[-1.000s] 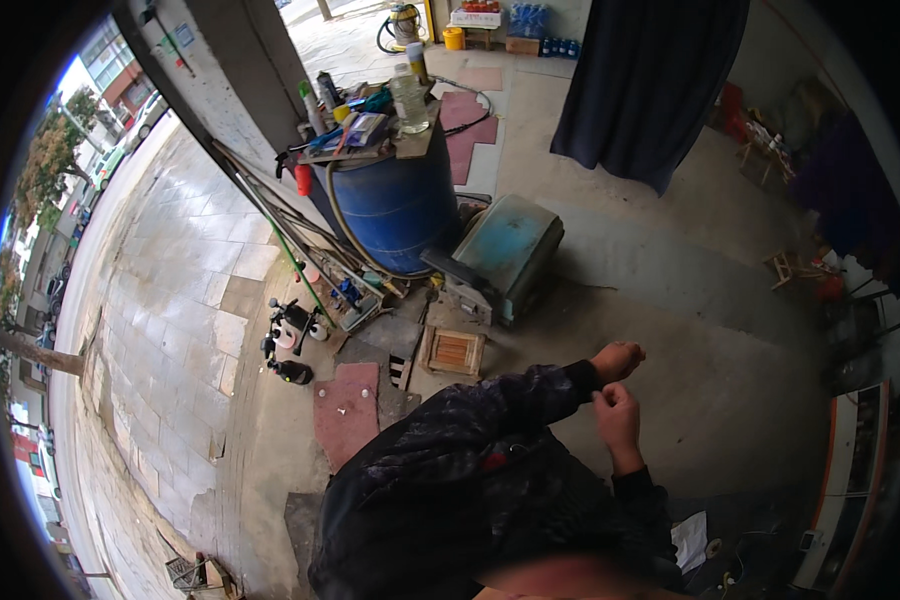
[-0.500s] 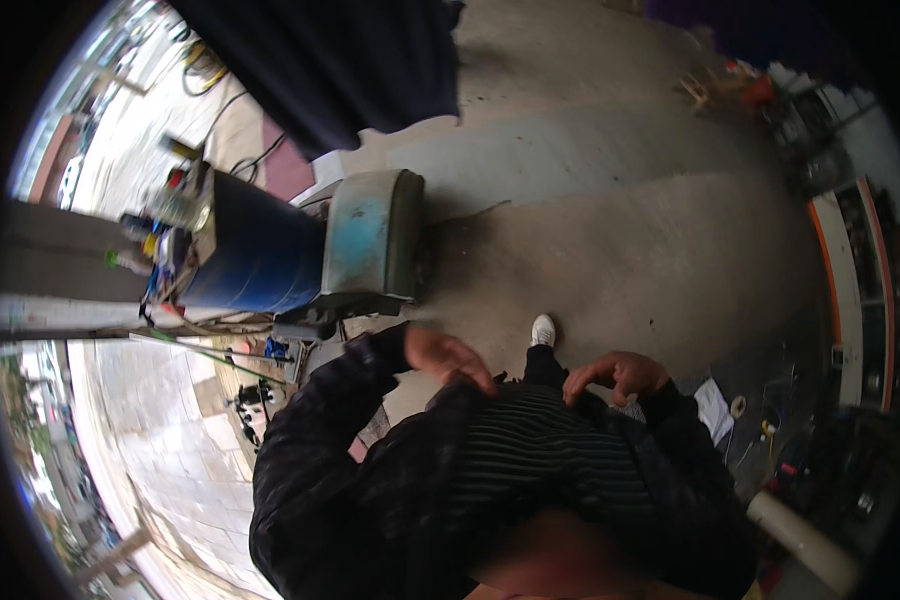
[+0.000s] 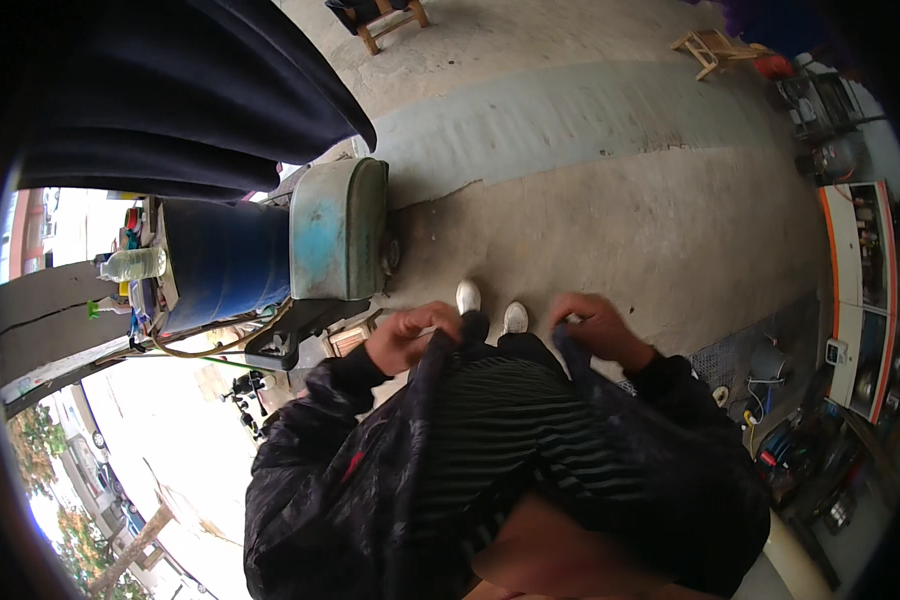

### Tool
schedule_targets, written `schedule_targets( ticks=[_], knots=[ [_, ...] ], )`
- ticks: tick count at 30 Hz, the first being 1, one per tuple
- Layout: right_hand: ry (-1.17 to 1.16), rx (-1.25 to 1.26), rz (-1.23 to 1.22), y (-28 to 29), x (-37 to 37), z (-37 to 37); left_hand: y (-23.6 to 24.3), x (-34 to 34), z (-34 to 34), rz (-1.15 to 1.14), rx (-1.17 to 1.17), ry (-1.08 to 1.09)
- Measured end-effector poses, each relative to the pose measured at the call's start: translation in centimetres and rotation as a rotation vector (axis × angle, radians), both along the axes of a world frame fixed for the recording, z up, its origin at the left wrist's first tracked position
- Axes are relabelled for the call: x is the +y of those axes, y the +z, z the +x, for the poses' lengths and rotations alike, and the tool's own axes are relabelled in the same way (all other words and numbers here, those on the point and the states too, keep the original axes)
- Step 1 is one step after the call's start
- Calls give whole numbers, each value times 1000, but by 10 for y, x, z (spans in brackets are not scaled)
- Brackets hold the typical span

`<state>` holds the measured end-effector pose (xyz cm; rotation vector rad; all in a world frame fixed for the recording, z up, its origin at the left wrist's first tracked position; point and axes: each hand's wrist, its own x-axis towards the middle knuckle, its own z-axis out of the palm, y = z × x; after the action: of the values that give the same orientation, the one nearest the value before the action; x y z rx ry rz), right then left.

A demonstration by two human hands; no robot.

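I wear a dark patterned jacket (image 3: pixel 330 470) that hangs unfastened over a black striped shirt (image 3: pixel 490 420). My left hand (image 3: pixel 412 335) is closed on the jacket's left front edge, low by the hem. On the other side, my right hand (image 3: pixel 598 328) grips the right front edge and holds it away from my body. The two edges are apart, with the shirt showing between them. Below, my white shoes (image 3: pixel 490 308) stand on the concrete floor.
A blue barrel (image 3: pixel 225 262) and a worn green-grey box-shaped housing (image 3: pixel 338 228) stand at left, with a plastic bottle (image 3: pixel 135 264) beside the barrel. Dark cloth (image 3: pixel 190 100) hangs upper left. An orange-edged cabinet (image 3: pixel 858 290) lies right; a wooden stool (image 3: pixel 712 50) sits far right.
Both hands have taken hold of the jacket's front edges and pulled them outward. My view has shifted, and both shoes show now instead of one.
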<state>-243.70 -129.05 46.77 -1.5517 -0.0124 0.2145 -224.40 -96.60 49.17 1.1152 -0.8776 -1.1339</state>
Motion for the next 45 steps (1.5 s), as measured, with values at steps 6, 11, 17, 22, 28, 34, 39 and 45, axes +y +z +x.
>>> schedule_targets(
  ticks=[6, 11, 17, 22, 28, 34, 39, 45],
  knots=[
    [26, -249, -173, 3, 45, 92, -18, -106, 23, -149, -217, 33],
    [260, -134, -447, -14, -20, 193, -4, -166, 141, -332, -591, -125],
    [384, -215, -471, -10, -63, 301, 17, -205, 245, -376, -689, -333],
    [416, -63, -160, -25, -81, 409, 12, -252, 323, -388, -550, -426],
    [493, 153, 34, -72, -143, 533, -23, -308, 422, -122, -235, -299],
    [560, -30, -202, -93, -214, 675, -18, -343, 509, 63, -127, -3],
    [500, 100, -243, -61, -204, 792, 8, -326, 550, 176, 1, 172],
    [566, -58, -199, -53, -168, 889, 6, -301, 598, 62, -120, 473]
  ],
)
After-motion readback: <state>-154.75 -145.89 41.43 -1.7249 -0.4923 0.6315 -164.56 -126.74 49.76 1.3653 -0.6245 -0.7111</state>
